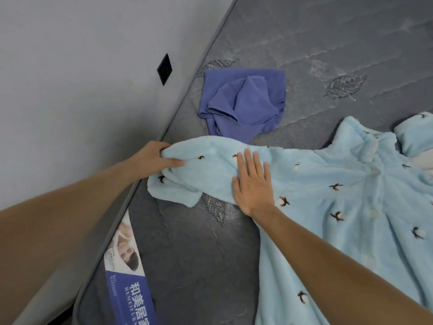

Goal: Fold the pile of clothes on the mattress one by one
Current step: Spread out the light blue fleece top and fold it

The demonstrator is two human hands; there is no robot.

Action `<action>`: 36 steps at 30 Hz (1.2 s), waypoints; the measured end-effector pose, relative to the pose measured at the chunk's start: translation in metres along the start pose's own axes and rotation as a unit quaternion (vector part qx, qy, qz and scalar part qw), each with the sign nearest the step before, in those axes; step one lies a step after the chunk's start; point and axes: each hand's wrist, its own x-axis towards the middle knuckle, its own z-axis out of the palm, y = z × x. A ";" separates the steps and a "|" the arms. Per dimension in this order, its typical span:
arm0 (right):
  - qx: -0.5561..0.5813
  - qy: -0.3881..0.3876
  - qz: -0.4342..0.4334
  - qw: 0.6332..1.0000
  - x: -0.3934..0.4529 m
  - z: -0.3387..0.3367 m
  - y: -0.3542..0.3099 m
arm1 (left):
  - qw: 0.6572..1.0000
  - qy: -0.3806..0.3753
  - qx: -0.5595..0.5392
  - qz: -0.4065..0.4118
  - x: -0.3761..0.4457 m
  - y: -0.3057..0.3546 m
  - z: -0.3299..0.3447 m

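Note:
A light blue fleece top (339,191) with small dark bird marks and buttons lies spread front-up on the grey mattress (316,43). Its left sleeve (206,170) stretches out toward the mattress edge. My left hand (154,158) grips the cuff end of that sleeve, fingers closed over the fabric. My right hand (254,184) lies flat and open on the sleeve near the shoulder, pressing it down. A crumpled purple-blue garment (243,102) sits on the mattress beyond the sleeve, apart from both hands.
A grey wall (82,66) with a black socket plate (164,69) runs along the mattress's left edge. A blue and white printed label (131,285) lies on the mattress near the bottom left corner. Bare mattress shows beyond the purple-blue garment.

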 end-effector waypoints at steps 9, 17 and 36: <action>0.115 0.002 -0.210 0.971 -0.005 -0.002 -0.084 | 0.988 0.047 0.145 0.012 -0.021 -0.009 -0.032; 0.066 -0.011 -0.183 0.981 -0.001 0.008 -0.095 | 0.920 0.130 0.363 0.072 -0.040 -0.030 -0.012; -0.058 0.053 0.004 0.997 -0.057 -0.054 0.150 | 0.901 0.013 0.338 0.270 0.003 0.097 0.231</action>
